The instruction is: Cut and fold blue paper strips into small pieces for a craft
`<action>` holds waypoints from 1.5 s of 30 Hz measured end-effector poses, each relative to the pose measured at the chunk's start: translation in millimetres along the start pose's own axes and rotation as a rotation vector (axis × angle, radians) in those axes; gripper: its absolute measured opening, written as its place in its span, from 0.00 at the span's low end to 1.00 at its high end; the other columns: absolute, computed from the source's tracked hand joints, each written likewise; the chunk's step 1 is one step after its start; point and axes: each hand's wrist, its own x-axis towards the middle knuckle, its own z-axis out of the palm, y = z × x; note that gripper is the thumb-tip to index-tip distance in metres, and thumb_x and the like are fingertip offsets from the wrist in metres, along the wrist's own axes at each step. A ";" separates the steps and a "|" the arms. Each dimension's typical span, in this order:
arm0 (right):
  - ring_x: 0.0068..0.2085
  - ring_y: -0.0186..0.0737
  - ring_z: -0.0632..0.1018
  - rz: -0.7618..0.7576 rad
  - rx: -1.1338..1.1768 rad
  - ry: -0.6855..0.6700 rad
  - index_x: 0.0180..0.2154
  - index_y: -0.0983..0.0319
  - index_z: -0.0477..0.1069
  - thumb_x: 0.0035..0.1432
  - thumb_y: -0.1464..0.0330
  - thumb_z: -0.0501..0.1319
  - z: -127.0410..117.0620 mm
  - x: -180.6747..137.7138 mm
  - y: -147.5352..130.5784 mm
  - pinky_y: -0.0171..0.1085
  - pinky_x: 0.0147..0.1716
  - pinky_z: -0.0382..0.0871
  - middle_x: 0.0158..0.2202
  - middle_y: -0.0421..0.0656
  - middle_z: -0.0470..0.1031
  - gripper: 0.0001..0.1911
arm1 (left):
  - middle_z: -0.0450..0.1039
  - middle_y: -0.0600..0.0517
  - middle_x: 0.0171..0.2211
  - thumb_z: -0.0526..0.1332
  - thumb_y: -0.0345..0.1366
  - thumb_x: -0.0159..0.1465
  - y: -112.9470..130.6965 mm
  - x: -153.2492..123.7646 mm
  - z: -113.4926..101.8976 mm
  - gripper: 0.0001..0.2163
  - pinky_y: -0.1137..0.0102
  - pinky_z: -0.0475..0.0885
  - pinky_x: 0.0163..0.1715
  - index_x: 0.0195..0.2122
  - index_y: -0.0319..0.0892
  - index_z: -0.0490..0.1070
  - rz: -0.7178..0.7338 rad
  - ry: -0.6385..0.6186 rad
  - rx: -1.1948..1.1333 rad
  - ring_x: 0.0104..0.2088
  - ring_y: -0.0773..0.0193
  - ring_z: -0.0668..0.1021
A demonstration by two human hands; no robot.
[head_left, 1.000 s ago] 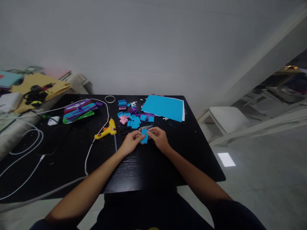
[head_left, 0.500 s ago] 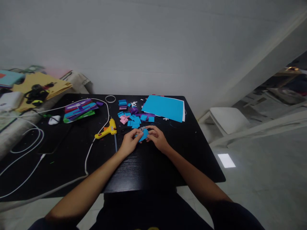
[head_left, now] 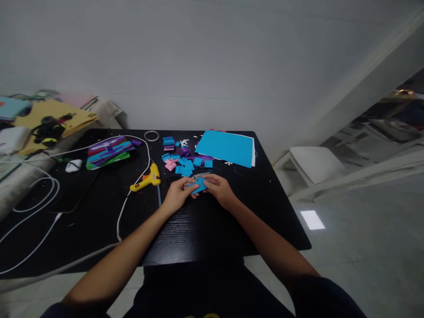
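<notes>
A small piece of blue paper [head_left: 199, 185] is pinched between my two hands, above the near middle of the black table. My left hand [head_left: 179, 193] grips its left side with thumb and fingers. On the right edge, my right hand [head_left: 220, 189] closes its fingertips. Just behind the hands lie scissors [head_left: 195, 177], partly covered by the fingers. Farther back are several small blue paper pieces [head_left: 186, 167], a few pink paper pieces [head_left: 170, 164] and a purple paper roll [head_left: 184, 151].
A yellow glue gun [head_left: 147, 177] with a white cord lies left of my hands. Blue sheets [head_left: 227, 148] lie at the back right, coloured strips [head_left: 109, 152] at the back left. A phone [head_left: 73, 194] and white cables [head_left: 43, 247] occupy the left side. A white chair [head_left: 311, 164] stands right.
The blue paper has turned between my fingers and now lies flatter. Both hands stay in nearly the same place, and the things on the table have not moved.
</notes>
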 end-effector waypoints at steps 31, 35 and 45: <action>0.26 0.32 0.71 0.176 -0.065 -0.090 0.41 0.62 0.82 0.47 0.59 0.75 -3.6 0.2 0.9 0.36 0.30 0.66 0.26 0.38 0.77 0.20 | 0.83 0.42 0.38 0.71 0.45 0.60 5.0 -4.2 -4.8 0.17 0.69 0.79 0.35 0.42 0.36 0.81 -0.197 -0.486 0.002 0.35 0.61 0.83; 0.27 0.34 0.74 0.260 0.046 -0.119 0.41 0.64 0.81 0.44 0.59 0.77 -2.7 -0.5 -2.3 0.37 0.31 0.68 0.27 0.40 0.78 0.23 | 0.84 0.41 0.38 0.70 0.46 0.62 7.4 -5.0 -5.0 0.16 0.69 0.79 0.35 0.41 0.35 0.82 -0.171 -0.487 0.042 0.35 0.60 0.84; 0.30 0.36 0.77 0.275 0.129 -0.107 0.38 0.64 0.82 0.41 0.61 0.79 -0.6 -0.8 -7.1 0.37 0.31 0.70 0.29 0.42 0.80 0.22 | 0.85 0.41 0.36 0.69 0.46 0.62 12.5 -7.4 -6.0 0.17 0.69 0.79 0.36 0.41 0.35 0.83 -0.128 -0.522 0.061 0.34 0.60 0.84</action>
